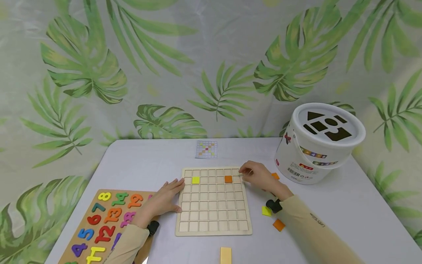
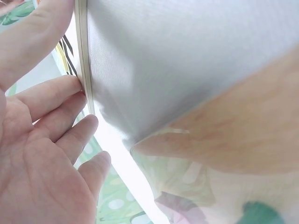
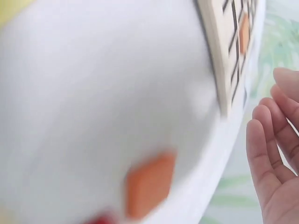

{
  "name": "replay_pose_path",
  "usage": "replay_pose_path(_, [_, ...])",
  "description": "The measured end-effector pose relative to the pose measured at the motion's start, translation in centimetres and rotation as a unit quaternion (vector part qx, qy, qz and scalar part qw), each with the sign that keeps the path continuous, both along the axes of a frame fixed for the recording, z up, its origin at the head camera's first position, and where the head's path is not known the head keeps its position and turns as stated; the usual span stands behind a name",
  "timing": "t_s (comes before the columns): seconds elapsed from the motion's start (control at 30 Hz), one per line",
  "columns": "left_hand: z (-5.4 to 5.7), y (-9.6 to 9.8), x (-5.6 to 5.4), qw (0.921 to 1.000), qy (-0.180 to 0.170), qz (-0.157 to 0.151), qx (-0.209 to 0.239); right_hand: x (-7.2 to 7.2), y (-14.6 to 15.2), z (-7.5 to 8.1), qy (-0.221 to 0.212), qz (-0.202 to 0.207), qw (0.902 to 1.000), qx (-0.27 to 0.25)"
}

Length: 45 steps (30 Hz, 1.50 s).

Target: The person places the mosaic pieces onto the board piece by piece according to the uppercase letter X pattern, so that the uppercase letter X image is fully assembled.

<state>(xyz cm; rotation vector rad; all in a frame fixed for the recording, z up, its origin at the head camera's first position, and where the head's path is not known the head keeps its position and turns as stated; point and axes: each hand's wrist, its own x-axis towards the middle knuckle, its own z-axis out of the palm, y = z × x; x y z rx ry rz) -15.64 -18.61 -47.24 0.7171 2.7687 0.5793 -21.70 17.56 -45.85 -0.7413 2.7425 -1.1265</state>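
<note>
A pale wooden grid board [image 1: 213,234] lies on the table, with one yellow square tile [image 1: 196,180] and one orange square tile [image 1: 228,179] in cells near its far side. My left hand [image 1: 166,198] rests at the board's left edge, fingers extended; the left wrist view shows its fingertips along the board's side [image 2: 84,51]. Over the far right corner, my right hand [image 1: 258,178] has thumb and forefinger close together. In the right wrist view its fingers [image 3: 266,154] bend slightly and no tile shows between them.
Loose yellow [image 1: 266,211] and orange [image 1: 278,224] tiles lie right of the board, another orange one [image 1: 275,176] near the white bucket [image 1: 296,154]. A small pattern card [image 1: 206,149] lies beyond the board, a number puzzle board [image 1: 95,205] at left, a wooden block [image 1: 225,255] in front.
</note>
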Motion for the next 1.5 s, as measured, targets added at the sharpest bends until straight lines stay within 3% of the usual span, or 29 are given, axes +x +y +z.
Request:
replay_pose_path(0.1, [0.0,0.0,0.0,1.0000,0.001,0.001,-0.005,0.7,2.7,-0.1,0.010,-0.011,0.9998,0.009])
replay_pose_path(0.33, [0.0,-0.1,0.0,1.0000,-0.002,-0.001,-0.005,3.2,7.9,-0.9,-0.015,-0.030,0.9991,0.027])
replay_pose_path(0.5, [-0.1,-0.1,-0.1,1.0000,-0.001,-0.006,-0.005,4.6,10.1,-1.6,-0.006,-0.068,0.9962,0.055])
replay_pose_path(0.67, [-0.2,-0.2,-0.1,1.0000,0.000,-0.005,-0.002,5.0,11.3,-2.0,0.013,-0.077,0.9941,0.075])
replay_pose_path(1.17, [-0.1,-0.1,-0.1,1.0000,-0.006,0.000,-0.002,5.2,12.0,-1.9,0.016,-0.077,0.9926,0.093])
replay_pose_path(1.3, [-0.1,-0.1,0.0,1.0000,-0.009,0.003,0.000,5.2,10.6,-1.1,0.024,-0.064,0.9954,0.068])
replay_pose_path(1.5, [-0.2,-0.1,0.0,1.0000,-0.005,0.003,0.002,4.1,6.2,-0.6,0.044,-0.008,0.9981,0.043])
